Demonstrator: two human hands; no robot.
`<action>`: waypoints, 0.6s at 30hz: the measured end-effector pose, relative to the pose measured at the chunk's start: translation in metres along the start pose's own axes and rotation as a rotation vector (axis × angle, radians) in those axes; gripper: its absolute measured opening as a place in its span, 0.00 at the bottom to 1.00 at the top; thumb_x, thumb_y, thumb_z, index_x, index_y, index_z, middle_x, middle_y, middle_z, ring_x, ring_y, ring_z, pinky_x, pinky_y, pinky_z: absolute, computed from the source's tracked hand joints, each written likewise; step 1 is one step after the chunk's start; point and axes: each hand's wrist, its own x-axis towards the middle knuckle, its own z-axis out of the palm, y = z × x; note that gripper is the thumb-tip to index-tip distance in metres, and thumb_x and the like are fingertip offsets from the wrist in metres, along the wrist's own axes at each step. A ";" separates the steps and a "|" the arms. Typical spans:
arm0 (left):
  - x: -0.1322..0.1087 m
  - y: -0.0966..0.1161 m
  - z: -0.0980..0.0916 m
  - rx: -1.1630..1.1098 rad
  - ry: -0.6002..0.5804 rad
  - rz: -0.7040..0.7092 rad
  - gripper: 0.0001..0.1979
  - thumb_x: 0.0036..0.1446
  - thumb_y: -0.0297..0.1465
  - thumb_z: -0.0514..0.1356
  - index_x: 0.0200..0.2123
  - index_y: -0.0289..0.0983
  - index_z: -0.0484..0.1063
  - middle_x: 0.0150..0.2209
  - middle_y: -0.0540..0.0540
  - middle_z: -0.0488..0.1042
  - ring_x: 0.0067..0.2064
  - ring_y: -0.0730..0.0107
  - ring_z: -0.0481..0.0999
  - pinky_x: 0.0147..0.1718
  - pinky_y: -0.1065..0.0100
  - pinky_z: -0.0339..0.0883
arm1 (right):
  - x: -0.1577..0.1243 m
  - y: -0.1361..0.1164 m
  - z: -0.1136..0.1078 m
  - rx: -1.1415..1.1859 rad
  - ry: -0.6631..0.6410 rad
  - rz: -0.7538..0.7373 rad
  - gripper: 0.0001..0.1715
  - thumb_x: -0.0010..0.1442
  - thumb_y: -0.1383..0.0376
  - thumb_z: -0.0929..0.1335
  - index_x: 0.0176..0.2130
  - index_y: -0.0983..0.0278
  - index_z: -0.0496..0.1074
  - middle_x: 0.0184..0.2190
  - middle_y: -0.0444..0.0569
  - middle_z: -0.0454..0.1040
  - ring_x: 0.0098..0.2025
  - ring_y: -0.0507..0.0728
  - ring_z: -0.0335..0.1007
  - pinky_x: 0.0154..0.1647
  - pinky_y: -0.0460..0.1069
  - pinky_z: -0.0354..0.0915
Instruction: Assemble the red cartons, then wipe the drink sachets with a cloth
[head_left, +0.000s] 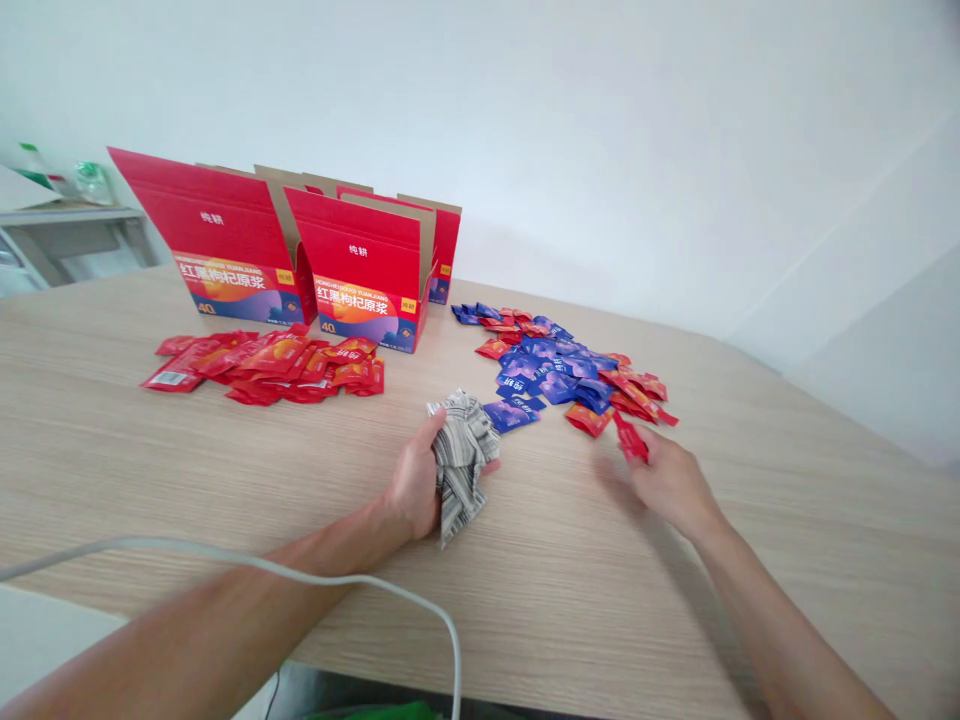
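My left hand (417,480) is closed around a fanned stack of silver-backed sachets (461,455), held just above the wooden table (525,580). My right hand (670,480) pinches a red sachet (631,440) at the near edge of a mixed pile of blue and red sachets (562,370). That pile spreads across the table's middle right. A second pile, all red sachets (270,365), lies to the left in front of the boxes.
Open red cardboard boxes (367,270) stand in a row at the back left of the table. A white cable (300,575) curves over my left forearm. A grey shelf (67,225) with bottles sits at far left. A white wall is behind.
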 end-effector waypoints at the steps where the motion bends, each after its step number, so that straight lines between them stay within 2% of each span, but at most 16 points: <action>1: 0.000 -0.001 0.001 -0.012 -0.002 0.010 0.22 0.74 0.40 0.55 0.55 0.31 0.81 0.49 0.35 0.86 0.40 0.55 0.88 0.42 0.54 0.85 | 0.002 -0.019 0.007 0.029 -0.030 -0.021 0.16 0.59 0.60 0.68 0.44 0.57 0.82 0.37 0.54 0.84 0.40 0.69 0.82 0.45 0.63 0.73; 3: 0.000 -0.006 0.004 -0.036 -0.020 0.042 0.21 0.74 0.40 0.56 0.56 0.32 0.80 0.50 0.36 0.86 0.41 0.56 0.88 0.46 0.53 0.84 | 0.004 -0.062 0.029 0.181 -0.086 -0.058 0.24 0.63 0.60 0.65 0.55 0.61 0.79 0.47 0.55 0.85 0.49 0.69 0.82 0.55 0.64 0.74; 5: -0.002 -0.010 0.006 -0.044 -0.062 0.060 0.21 0.74 0.40 0.55 0.57 0.33 0.80 0.51 0.36 0.85 0.45 0.55 0.87 0.51 0.53 0.82 | 0.000 -0.109 0.058 0.272 -0.040 -0.154 0.30 0.66 0.59 0.64 0.64 0.64 0.74 0.60 0.58 0.80 0.63 0.68 0.76 0.69 0.64 0.66; 7: -0.004 -0.013 0.007 -0.047 -0.104 0.082 0.22 0.75 0.40 0.54 0.59 0.35 0.79 0.52 0.37 0.85 0.51 0.54 0.86 0.56 0.54 0.79 | -0.013 -0.150 0.089 0.341 -0.107 -0.209 0.32 0.72 0.55 0.60 0.67 0.66 0.71 0.68 0.61 0.73 0.72 0.66 0.66 0.75 0.64 0.59; 9: -0.006 -0.012 0.005 -0.056 -0.110 0.124 0.22 0.76 0.41 0.53 0.60 0.37 0.79 0.53 0.39 0.85 0.56 0.55 0.84 0.60 0.57 0.76 | -0.030 -0.180 0.113 0.385 -0.212 -0.219 0.36 0.74 0.53 0.58 0.71 0.69 0.66 0.73 0.64 0.65 0.78 0.67 0.57 0.77 0.65 0.55; 12: -0.007 -0.003 0.000 -0.096 -0.070 0.159 0.22 0.77 0.42 0.52 0.57 0.37 0.81 0.50 0.42 0.86 0.57 0.59 0.83 0.62 0.62 0.73 | -0.056 -0.203 0.129 0.430 -0.304 -0.228 0.36 0.76 0.54 0.57 0.73 0.69 0.62 0.74 0.65 0.63 0.78 0.66 0.57 0.78 0.65 0.56; 15: -0.005 0.008 -0.004 -0.134 -0.031 0.093 0.23 0.77 0.44 0.52 0.47 0.34 0.82 0.43 0.41 0.86 0.50 0.58 0.86 0.59 0.63 0.76 | -0.075 -0.209 0.123 0.436 -0.299 -0.222 0.36 0.75 0.57 0.59 0.74 0.69 0.61 0.75 0.64 0.63 0.77 0.66 0.58 0.78 0.64 0.55; 18: -0.005 0.013 -0.002 -0.127 0.057 0.072 0.23 0.74 0.46 0.55 0.38 0.35 0.80 0.33 0.43 0.84 0.41 0.59 0.87 0.54 0.60 0.79 | -0.088 -0.205 0.113 0.475 -0.345 -0.225 0.37 0.72 0.63 0.60 0.76 0.67 0.60 0.74 0.60 0.65 0.76 0.64 0.62 0.78 0.62 0.58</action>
